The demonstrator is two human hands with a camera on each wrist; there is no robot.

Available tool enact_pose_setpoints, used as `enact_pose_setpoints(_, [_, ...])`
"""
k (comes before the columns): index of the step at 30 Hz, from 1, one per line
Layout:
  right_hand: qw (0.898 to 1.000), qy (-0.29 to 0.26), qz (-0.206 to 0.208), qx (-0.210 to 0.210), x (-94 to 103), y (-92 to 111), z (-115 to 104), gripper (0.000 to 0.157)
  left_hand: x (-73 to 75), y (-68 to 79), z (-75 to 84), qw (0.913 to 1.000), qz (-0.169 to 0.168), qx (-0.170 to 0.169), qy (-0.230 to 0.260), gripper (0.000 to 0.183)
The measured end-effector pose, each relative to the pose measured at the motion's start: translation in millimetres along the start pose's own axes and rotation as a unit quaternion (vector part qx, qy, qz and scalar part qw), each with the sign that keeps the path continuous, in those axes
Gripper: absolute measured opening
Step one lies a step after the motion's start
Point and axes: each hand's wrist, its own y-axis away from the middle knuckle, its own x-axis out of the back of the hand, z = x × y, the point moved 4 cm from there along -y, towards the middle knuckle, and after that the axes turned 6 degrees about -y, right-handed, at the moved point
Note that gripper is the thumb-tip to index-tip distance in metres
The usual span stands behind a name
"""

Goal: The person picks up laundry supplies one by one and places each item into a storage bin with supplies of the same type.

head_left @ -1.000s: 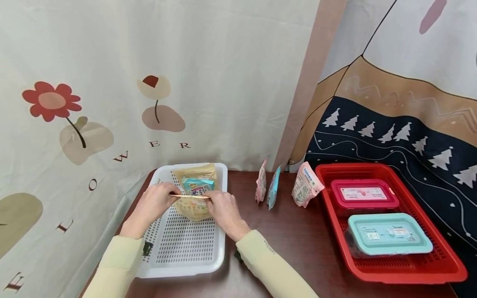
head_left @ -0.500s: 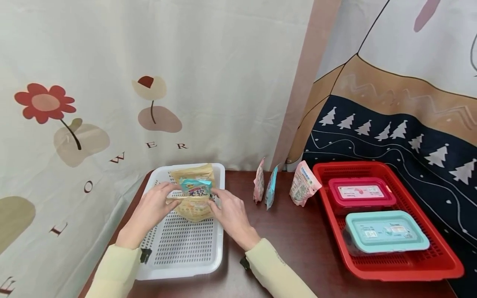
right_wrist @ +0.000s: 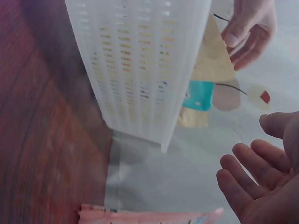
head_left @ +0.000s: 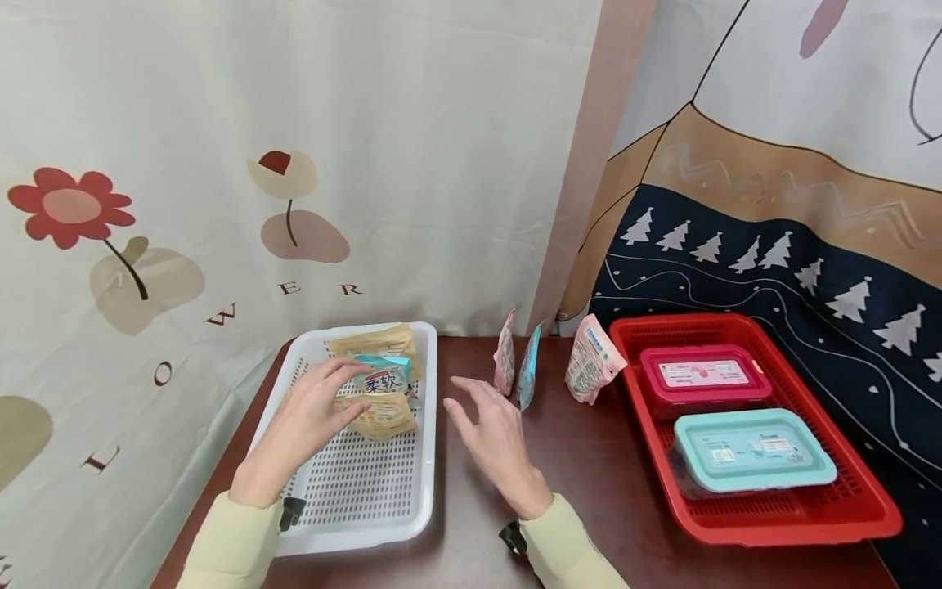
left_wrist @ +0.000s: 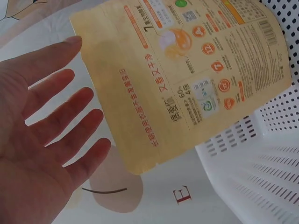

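Note:
Three stand-up pouches are lined up in the white basket (head_left: 353,523): a tan one (head_left: 408,337) at the back, a teal one (head_left: 386,378) in the middle and a tan one (head_left: 383,417) in front. My left hand (head_left: 309,413) hovers over the basket's left side, fingers loosely spread at the front tan pouch's top edge. In the left wrist view that pouch (left_wrist: 163,79) shows its printed panel beside the fingers. My right hand (head_left: 500,446), fingers extended and holding nothing, is in the air right of the basket.
A pink pouch (head_left: 504,360) and a blue pouch (head_left: 528,372) stand edge-on at the back of the dark table (head_left: 589,507). Another pink pouch (head_left: 590,364) leans near the red basket (head_left: 802,532), which holds a magenta-lidded box (head_left: 702,376) and a teal-lidded box (head_left: 754,450).
Both hands have let go of the front tan pouch, which now stands in the white basket. The right hand has moved right, out past the basket's rim; the left has drawn slightly away.

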Motion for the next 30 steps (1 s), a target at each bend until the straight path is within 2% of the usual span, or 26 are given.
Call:
enact_pose_setpoints(8, [0.999, -0.009, 0.043, -0.007, 29.4, 3.4, 6.3, 0.03, -2.6, -3.5, 13.2, 0.9995, 0.005, -0.008, 0.031, 0.047])
enact_pose_setpoints(15, [0.998, -0.005, 0.065, -0.014, 52.5, 8.9, 11.4, 0.031, -5.7, -11.4, 34.2, 0.9954, 0.046, -0.032, 0.078, 0.044])
enact_pose_setpoints(18, [0.997, 0.003, 0.07, -0.025, 62.7, 11.4, 14.3, 0.032, -7.7, -17.3, 45.8, 0.9924, 0.054, -0.031, 0.106, 0.043])
enact_pose_setpoints(30, [0.993, 0.037, 0.101, -0.05, 99.1, 21.0, 35.6, 0.034, -17.4, -39.2, 82.9, 0.9821, 0.023, 0.005, 0.187, 0.041])
